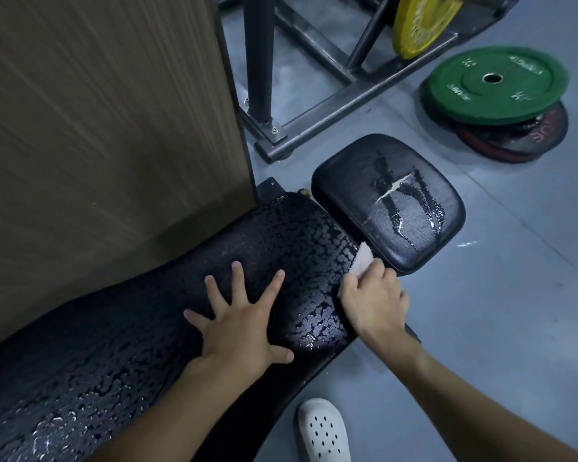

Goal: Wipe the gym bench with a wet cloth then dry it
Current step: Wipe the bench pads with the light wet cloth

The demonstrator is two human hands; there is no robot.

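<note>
The black gym bench has a long back pad running from lower left to centre, its cracked surface glistening with wet patches. Beyond it lies a smaller seat pad with a torn spot and wet streaks. My left hand rests flat on the long pad, fingers spread. My right hand grips a small pale cloth at the long pad's right end, close to the gap between the two pads.
A wood-grain panel stands along the bench's left side. A steel rack frame with a yellow plate is behind. A green plate lies stacked on the grey floor at right. My white clog is by the bench.
</note>
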